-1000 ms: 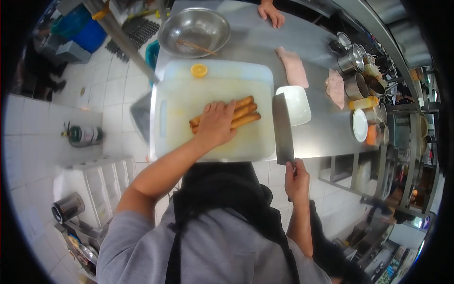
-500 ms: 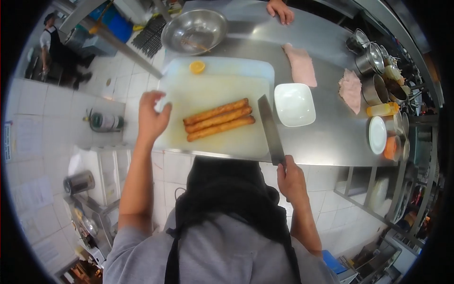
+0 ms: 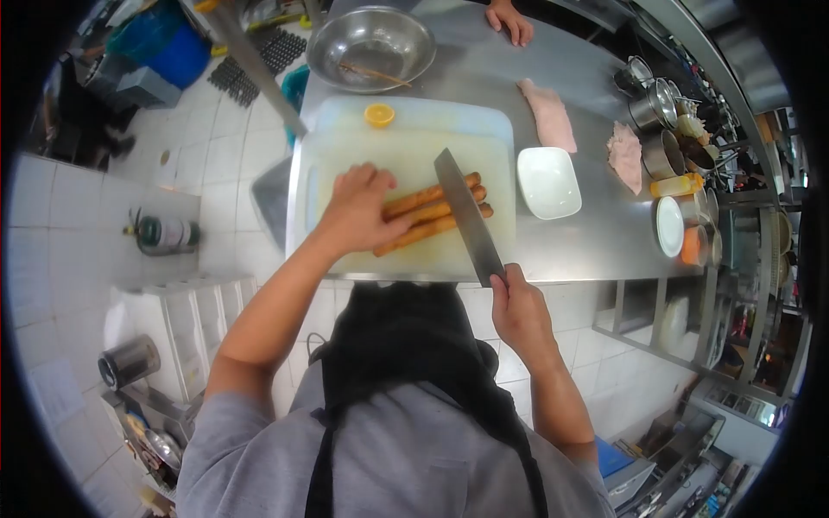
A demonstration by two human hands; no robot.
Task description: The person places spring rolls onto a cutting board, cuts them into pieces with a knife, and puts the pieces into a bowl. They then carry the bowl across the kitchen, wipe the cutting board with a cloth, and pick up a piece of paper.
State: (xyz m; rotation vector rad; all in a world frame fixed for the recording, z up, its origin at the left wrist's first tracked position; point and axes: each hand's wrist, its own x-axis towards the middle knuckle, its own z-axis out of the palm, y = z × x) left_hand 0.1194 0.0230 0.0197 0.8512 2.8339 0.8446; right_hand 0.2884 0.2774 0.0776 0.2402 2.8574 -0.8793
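Head view. We list three browned rolls (image 3: pixel 434 210), side by side on a cutting board (image 3: pixel 432 129); the left hand (image 3: pixel 358 209) hides their left ends, its grip spread, contact unclear to us. Right hand (image 3: pixel 522 312): grip closed round a cleaver (image 3: pixel 469 217), handle mostly covered, blade crossing before the rolls. Another person's hand (image 3: pixel 510 22), forearm cut off, on the tabletop (image 3: pixel 596 246).
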